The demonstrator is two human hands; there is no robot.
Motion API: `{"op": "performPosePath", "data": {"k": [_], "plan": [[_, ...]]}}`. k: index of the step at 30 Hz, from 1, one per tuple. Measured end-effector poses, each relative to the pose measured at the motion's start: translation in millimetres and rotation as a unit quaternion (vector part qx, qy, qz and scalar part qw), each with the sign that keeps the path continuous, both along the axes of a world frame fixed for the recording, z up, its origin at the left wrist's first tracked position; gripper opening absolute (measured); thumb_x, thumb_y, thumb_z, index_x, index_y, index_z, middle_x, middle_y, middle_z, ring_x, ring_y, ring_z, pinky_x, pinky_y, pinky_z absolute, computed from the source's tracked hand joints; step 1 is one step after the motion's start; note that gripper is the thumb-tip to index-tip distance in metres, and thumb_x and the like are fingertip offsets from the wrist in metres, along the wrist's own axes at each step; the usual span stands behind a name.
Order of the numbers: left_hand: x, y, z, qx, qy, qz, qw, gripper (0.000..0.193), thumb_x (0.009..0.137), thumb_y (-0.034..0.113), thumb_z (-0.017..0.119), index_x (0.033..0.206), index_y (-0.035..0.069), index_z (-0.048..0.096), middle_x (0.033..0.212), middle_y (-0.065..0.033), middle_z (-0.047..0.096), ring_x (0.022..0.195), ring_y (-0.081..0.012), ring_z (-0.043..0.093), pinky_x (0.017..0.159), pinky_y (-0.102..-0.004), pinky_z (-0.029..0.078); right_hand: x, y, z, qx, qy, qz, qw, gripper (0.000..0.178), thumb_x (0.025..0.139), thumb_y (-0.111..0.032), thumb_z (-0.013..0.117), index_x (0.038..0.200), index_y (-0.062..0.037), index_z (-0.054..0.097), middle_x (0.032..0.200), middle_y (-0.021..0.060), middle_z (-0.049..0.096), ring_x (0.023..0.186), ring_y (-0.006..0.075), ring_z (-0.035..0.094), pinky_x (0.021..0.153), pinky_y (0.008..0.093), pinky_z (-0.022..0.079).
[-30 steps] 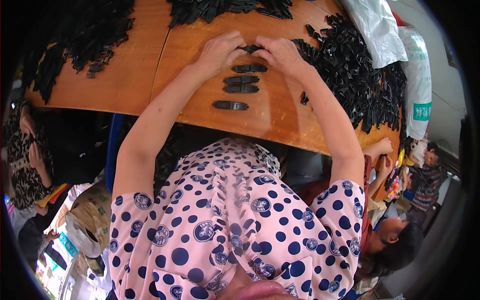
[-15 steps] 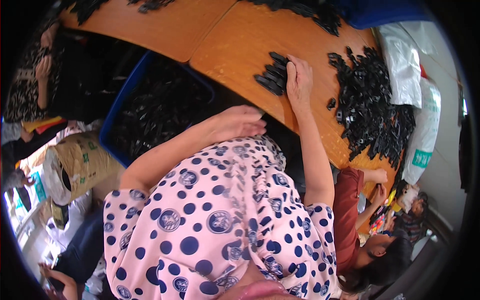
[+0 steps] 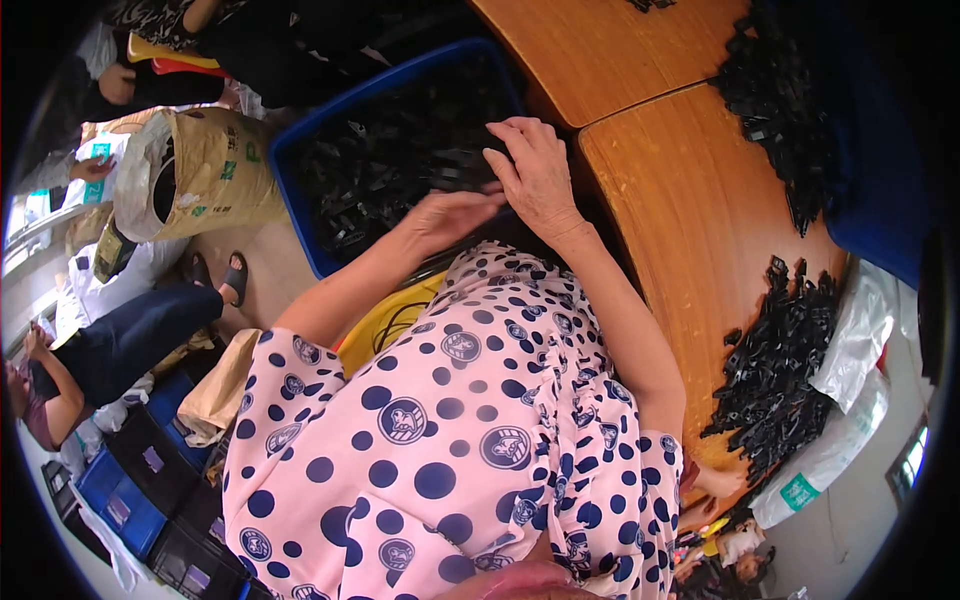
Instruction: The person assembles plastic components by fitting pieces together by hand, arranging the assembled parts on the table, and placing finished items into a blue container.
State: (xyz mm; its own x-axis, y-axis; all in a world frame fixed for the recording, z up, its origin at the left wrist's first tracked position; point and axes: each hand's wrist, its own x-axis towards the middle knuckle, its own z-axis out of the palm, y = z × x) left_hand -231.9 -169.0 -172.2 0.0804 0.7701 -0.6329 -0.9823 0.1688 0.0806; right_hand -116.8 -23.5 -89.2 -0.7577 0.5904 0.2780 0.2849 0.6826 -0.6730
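Observation:
A blue plastic bin (image 3: 292, 215) beside the table holds a heap of small black plastic parts (image 3: 350, 170). My left hand (image 3: 455, 218) reaches over the bin's near right side, fingers stretched out and nothing seen in it. Just above it is my right hand (image 3: 537, 178), thumb and fingers apart, also with no part visible in its grasp. Blurred dark parts show in the bin beside the fingertips; whether some are falling I cannot make out. The hands nearly meet, and the left fingertips are partly behind the right hand.
On the orange wooden table (image 3: 665, 215) lie a pile of black parts (image 3: 780, 370) and another pile (image 3: 775, 110) farther back. White plastic bags (image 3: 825, 455) sit at the right edge. A brown sack (image 3: 215, 175) stands left of the bin. Other people are around.
My right hand has left the table and moved left over the bin. The small row of black parts under it is gone from the table. My view has turned left.

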Motion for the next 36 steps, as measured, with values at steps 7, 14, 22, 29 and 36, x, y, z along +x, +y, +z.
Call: {"op": "performPosePath", "data": {"k": [7,14,22,29,36], "plan": [[-20,-26,19,-0.290,0.326,-0.089,0.895,0.041,0.095,0.007,0.065,0.134,0.005,0.054,0.126,-0.0214,0.060,0.107,-0.0270,0.066,0.090,-0.0285,0.054,105,18,51,0.061,0.051,-0.081,0.994,0.027,0.084,-0.007,0.072,0.109,-0.0031,0.066,0.110,0.0144,0.060,0.102,0.0341,0.059,0.089,0.0418,0.048],[45,160,146,0.328,0.861,-0.061,0.384,0.035,0.079,0.001,0.075,0.113,0.003,0.063,0.117,-0.0171,0.063,0.109,-0.0387,0.060,0.093,-0.0424,0.049,253,-19,58,0.208,-0.099,-0.455,0.860,0.024,0.086,-0.001,0.068,0.110,-0.0048,0.068,0.114,0.0162,0.062,0.105,0.0357,0.059,0.091,0.0430,0.046],[40,440,62,0.367,0.889,0.003,0.274,0.053,0.085,0.044,0.076,0.130,0.021,0.063,0.125,-0.0198,0.061,0.115,-0.0372,0.059,0.097,-0.0464,0.049,296,-55,49,0.207,-0.098,-0.590,0.774,0.026,0.085,0.002,0.068,0.110,-0.0031,0.066,0.104,0.0163,0.063,0.095,0.0361,0.061,0.081,0.0431,0.050],[76,406,72,0.382,0.890,-0.002,0.250,0.045,0.084,0.044,0.076,0.123,0.021,0.068,0.127,-0.0168,0.062,0.121,-0.0380,0.055,0.105,-0.0475,0.041,313,-65,46,0.169,-0.104,-0.616,0.762,0.028,0.084,0.001,0.069,0.111,-0.0042,0.064,0.100,0.0133,0.062,0.092,0.0337,0.061,0.078,0.0425,0.050],[135,316,71,0.396,0.886,-0.044,0.239,0.052,0.084,0.043,0.075,0.129,0.020,0.063,0.131,-0.0193,0.059,0.127,-0.0408,0.049,0.111,-0.0505,0.034,298,-21,66,0.176,-0.245,-0.553,0.777,0.030,0.084,-0.019,0.075,0.109,-0.0097,0.062,0.093,0.0095,0.057,0.087,0.0284,0.063,0.068,0.0392,0.053]]}}
